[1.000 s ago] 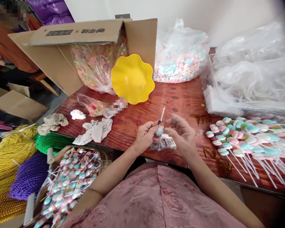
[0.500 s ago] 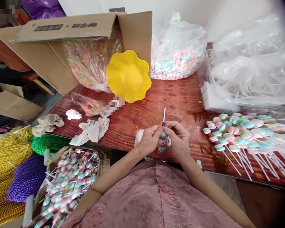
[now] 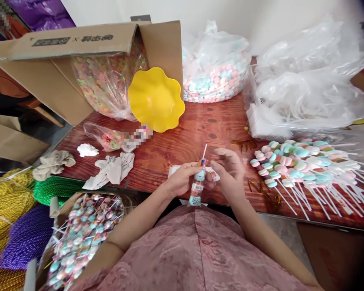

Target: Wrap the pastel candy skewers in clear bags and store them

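Lap: I see pink fabric filling the bottom of the view, both forearms rising from it toward the table edge.
Left hand [image 3: 178, 182]: fingers curled, pinching the wrapped lollipop [image 3: 197, 186] at its neck, right over the near table edge.
Right hand [image 3: 229, 171]: fingers loosely bent, tips pinching the wrapper's tie beside the stick; I cannot tell how firmly.
Box of wrapped lollipops [image 3: 85, 230]: low left, below the table.
Table [image 3: 200, 133]: bare wood ahead of my hands gives open room.
Lollipop row [image 3: 303, 167]: right, near.
Yellow bowl [image 3: 154, 99]: beyond, tilted against the cardboard box [image 3: 63, 60].
Candy bag [image 3: 215, 68]: farthest, by the wall.
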Demonstrator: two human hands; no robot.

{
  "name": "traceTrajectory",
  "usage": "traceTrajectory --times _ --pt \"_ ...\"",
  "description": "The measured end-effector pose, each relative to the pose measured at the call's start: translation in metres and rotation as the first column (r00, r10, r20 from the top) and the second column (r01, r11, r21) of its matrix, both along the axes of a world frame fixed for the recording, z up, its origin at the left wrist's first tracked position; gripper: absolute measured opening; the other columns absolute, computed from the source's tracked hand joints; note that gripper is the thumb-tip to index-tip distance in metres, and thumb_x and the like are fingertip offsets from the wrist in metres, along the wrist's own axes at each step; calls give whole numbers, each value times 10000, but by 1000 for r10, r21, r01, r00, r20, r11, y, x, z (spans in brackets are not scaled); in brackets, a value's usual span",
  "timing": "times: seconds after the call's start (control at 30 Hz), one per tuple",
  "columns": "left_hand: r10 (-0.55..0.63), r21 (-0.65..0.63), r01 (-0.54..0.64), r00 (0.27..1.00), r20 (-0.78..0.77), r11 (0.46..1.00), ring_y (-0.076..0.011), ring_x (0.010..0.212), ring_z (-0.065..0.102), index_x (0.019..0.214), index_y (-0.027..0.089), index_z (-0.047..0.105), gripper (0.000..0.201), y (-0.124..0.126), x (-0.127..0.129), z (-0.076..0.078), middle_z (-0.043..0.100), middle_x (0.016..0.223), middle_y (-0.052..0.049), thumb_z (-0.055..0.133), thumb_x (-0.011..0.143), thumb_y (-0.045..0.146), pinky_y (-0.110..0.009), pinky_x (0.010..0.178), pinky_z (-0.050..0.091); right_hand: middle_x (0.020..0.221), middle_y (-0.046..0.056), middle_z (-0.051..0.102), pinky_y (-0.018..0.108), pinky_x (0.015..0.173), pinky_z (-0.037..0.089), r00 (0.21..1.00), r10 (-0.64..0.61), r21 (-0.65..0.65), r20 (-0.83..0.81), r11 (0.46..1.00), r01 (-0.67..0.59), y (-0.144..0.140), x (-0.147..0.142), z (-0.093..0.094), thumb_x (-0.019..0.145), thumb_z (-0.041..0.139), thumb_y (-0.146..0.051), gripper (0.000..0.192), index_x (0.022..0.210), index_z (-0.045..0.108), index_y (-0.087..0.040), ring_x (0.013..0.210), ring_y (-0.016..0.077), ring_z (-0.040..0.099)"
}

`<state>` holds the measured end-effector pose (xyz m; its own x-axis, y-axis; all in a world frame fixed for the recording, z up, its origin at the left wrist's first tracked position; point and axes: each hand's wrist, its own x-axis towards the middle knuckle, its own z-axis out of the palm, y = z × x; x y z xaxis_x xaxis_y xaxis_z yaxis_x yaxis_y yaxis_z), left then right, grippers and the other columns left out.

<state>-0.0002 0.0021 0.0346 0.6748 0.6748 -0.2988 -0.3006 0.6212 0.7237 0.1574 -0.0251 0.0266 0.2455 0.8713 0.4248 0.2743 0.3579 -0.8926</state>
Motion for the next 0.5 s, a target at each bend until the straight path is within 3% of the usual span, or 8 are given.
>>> traceTrajectory --times 0.03,0.07,0.13,0.2,0.27,0.37,0.5 --pt "-43 -9 43 999 -12 999 -144 570 636 852 126 630 301 1 -3 0 669 698 -33 755 721 366 -318 648 562 1235 85 608 385 825 498 974 -20 111 224 994 -5 -2 10 4 860 629 -287 314 1175 624 -281 1040 228 593" --pt "-89 -5 89 996 -25 996 -138 523 621 837 127 619 282 1 -5 0 659 663 -26 737 730 360 -325 619 570 1364 91 552 458 929 457 877 -15 191 480 978 -88 -3 20 9 863 624 -256 355 1215 623 -299 1173 272 543" --pt "-208 28 210 977 -55 977 -110 440 569 767 120 603 246 2 -9 1 626 588 -12 711 741 340 -307 569 572 1435 33 534 569 1038 328 539 -13 216 842 925 -314 -3 38 20 886 583 -184 390 1235 620 -354 1299 312 456" --pt "-342 45 346 936 -81 937 -89 399 529 684 111 589 265 2 -10 3 600 545 -12 695 753 344 -268 518 553 1391 3 586 594 1071 256 244 -14 138 970 855 -500 -2 50 30 910 525 -113 393 1224 620 -329 1330 297 431" --pt "-448 23 451 890 -85 892 -81 390 515 670 104 592 284 2 -8 5 592 538 -10 700 754 353 -240 478 528 1310 8 641 579 1084 245 78 -14 59 997 790 -610 0 57 39 926 469 -63 380 1204 616 -276 1316 261 448" --pt "-499 2 500 865 -55 866 -75 381 495 727 107 597 273 2 -3 8 588 543 0 710 750 354 -220 436 495 1254 14 668 553 1076 260 -23 -34 11 999 760 -649 1 60 50 957 427 -71 368 1233 585 -256 1232 225 505" --pt "-467 50 467 884 -11 883 -71 377 472 797 116 586 253 4 1 8 571 543 15 697 766 341 -231 453 494 1293 16 652 501 1050 258 22 -14 24 1000 773 -634 -2 63 56 984 443 -155 357 1299 537 -293 1186 209 524"
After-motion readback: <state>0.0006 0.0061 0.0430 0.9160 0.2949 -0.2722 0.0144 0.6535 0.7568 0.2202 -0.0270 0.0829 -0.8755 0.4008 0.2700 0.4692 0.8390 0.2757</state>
